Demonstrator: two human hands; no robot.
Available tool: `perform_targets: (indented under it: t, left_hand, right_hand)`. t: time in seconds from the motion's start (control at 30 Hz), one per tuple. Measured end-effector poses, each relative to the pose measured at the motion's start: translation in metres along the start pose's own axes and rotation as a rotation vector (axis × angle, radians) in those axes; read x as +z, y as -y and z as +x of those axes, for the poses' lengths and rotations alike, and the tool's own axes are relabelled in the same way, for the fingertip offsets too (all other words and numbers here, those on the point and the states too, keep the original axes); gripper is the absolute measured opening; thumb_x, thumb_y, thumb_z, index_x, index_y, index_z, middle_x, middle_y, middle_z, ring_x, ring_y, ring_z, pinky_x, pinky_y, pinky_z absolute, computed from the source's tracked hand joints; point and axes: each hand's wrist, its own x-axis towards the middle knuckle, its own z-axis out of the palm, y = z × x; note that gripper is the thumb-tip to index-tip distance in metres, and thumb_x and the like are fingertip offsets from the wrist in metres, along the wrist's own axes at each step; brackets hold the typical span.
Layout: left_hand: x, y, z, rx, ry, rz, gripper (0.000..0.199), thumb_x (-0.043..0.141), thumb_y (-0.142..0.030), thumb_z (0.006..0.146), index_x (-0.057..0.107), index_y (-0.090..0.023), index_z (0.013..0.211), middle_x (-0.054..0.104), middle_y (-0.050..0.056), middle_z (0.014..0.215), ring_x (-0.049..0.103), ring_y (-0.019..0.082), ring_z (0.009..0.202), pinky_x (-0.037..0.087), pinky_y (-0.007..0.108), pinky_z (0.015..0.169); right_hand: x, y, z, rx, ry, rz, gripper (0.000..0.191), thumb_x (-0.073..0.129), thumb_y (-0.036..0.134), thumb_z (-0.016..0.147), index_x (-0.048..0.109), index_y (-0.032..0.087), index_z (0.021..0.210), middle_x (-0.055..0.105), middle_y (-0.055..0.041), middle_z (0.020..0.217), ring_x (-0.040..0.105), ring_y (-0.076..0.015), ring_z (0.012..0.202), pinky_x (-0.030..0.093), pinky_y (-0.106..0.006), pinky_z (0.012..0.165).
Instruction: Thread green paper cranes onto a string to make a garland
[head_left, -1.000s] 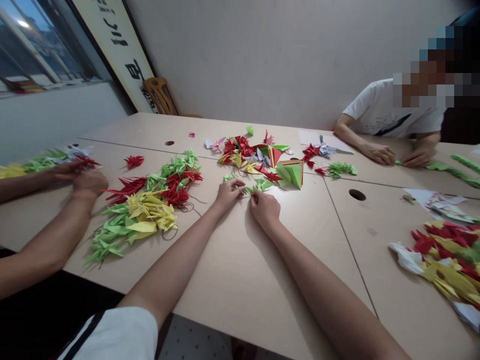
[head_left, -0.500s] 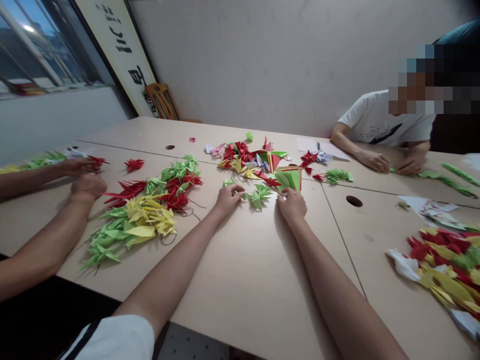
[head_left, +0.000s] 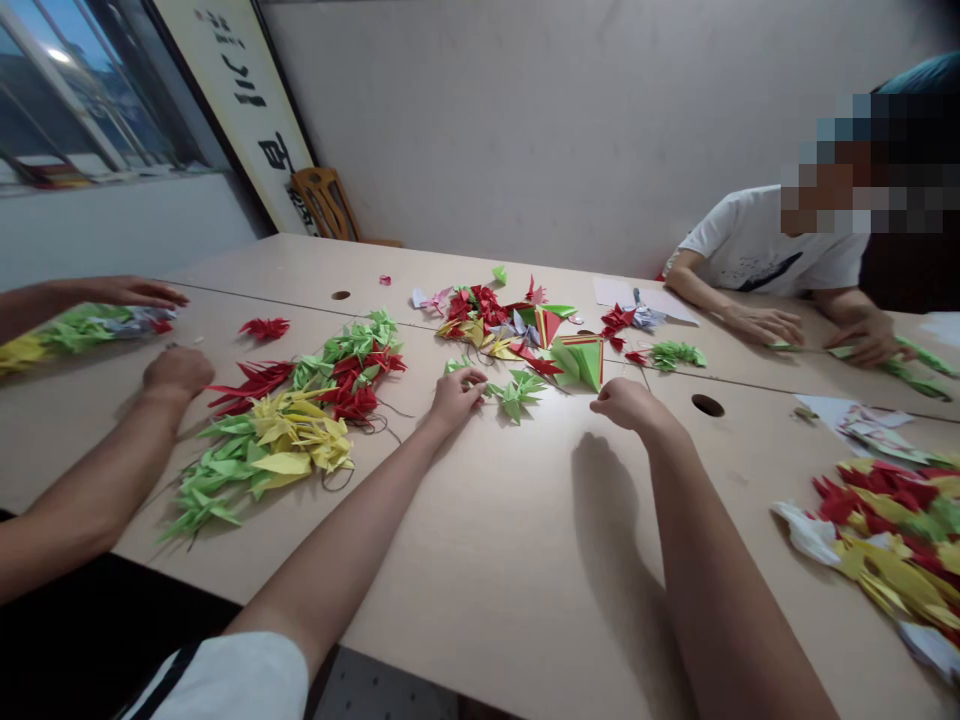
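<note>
My left hand point(head_left: 459, 396) rests near the middle of the table, its fingers pinched on one of the green folded paper cranes. Spiky tips of these green paper cranes point(head_left: 517, 393) stick out to the right of the fingertips. Raised a little off the tabletop, my right hand point(head_left: 628, 404) is closed in a pinch and casts a shadow below; whatever it grips is too small to make out. Just beyond it stands a green folded paper fan shape point(head_left: 579, 360) with red and yellow edges. A pile of red, yellow and lilac folded paper point(head_left: 484, 310) lies behind my hands.
Left of my arm lies a strung heap of green, yellow and red cranes point(head_left: 300, 425). A neighbour's hands point(head_left: 176, 370) work at far left. Across the table a person in a white shirt point(head_left: 750, 235) handles green paper strips. More colourful cranes point(head_left: 892, 530) lie at right; a cable hole point(head_left: 708, 405) is nearby.
My right hand has moved right and lifted away from the green cranes, while my left hand stays put. The neighbour's far hand has let go of a red crane and opened.
</note>
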Motion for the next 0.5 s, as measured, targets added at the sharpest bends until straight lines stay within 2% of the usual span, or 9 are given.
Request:
perform_targets:
  t: [0.03, 0.13, 0.27, 0.37, 0.43, 0.5]
  left_hand:
    - [0.0, 0.0, 0.0, -0.001, 0.002, -0.005, 0.013, 0.064, -0.023, 0.074, 0.065, -0.016, 0.085, 0.068, 0.003, 0.076, 0.063, 0.012, 0.054, 0.048, 0.021, 0.05]
    - [0.0, -0.002, -0.001, -0.002, 0.001, -0.005, 0.012, 0.065, -0.022, 0.074, 0.065, -0.016, 0.084, 0.068, 0.003, 0.076, 0.063, 0.012, 0.053, 0.049, 0.022, 0.05]
    - [0.0, -0.004, -0.002, -0.005, -0.006, -0.003, 0.011, 0.065, -0.022, 0.074, 0.065, -0.016, 0.083, 0.068, 0.003, 0.076, 0.063, 0.012, 0.054, 0.049, 0.022, 0.051]
    - [0.0, -0.005, -0.002, -0.022, -0.005, -0.009, 0.012, 0.067, -0.022, 0.073, 0.065, -0.015, 0.083, 0.068, 0.003, 0.075, 0.063, 0.011, 0.054, 0.048, 0.02, 0.049]
    - [0.0, -0.006, -0.002, -0.031, -0.005, -0.016, 0.013, 0.067, -0.023, 0.073, 0.064, -0.015, 0.083, 0.067, 0.003, 0.077, 0.063, 0.011, 0.054, 0.049, 0.02, 0.049]
    - [-0.001, -0.007, -0.002, -0.033, -0.008, -0.025, 0.014, 0.067, -0.023, 0.073, 0.064, -0.014, 0.084, 0.067, 0.004, 0.079, 0.064, 0.011, 0.055, 0.05, 0.02, 0.05]
  right_hand:
    - [-0.001, 0.001, 0.0, -0.004, -0.001, 0.01, 0.009, 0.061, 0.022, 0.074, 0.069, 0.016, 0.076, 0.067, -0.0085, 0.075, 0.06, -0.018, 0.067, 0.037, -0.025, 0.058]
    - [0.009, 0.017, -0.004, 0.022, -0.18, 0.07, 0.022, 0.051, 0.029, 0.087, 0.066, 0.019, 0.1, 0.068, -0.0094, 0.096, 0.062, -0.0195, 0.084, 0.038, -0.025, 0.063]
    - [0.039, 0.037, -0.008, 0.018, -0.151, 0.0, 0.029, 0.047, 0.035, 0.092, 0.061, 0.019, 0.111, 0.061, -0.0124, 0.117, 0.062, -0.0215, 0.093, 0.042, -0.029, 0.07]
    - [0.05, 0.038, -0.005, 0.012, -0.127, -0.053, 0.029, 0.042, 0.032, 0.095, 0.062, 0.017, 0.11, 0.059, -0.0147, 0.118, 0.062, -0.023, 0.095, 0.043, -0.031, 0.072]
    - [0.049, 0.034, -0.002, -0.015, -0.091, -0.063, 0.028, 0.042, 0.027, 0.094, 0.064, 0.014, 0.107, 0.061, -0.0168, 0.112, 0.063, -0.0238, 0.094, 0.044, -0.032, 0.071]
    - [0.041, 0.026, 0.001, -0.023, -0.043, -0.044, 0.022, 0.05, 0.022, 0.087, 0.068, 0.013, 0.095, 0.066, -0.0168, 0.099, 0.064, -0.0234, 0.085, 0.044, -0.03, 0.067]
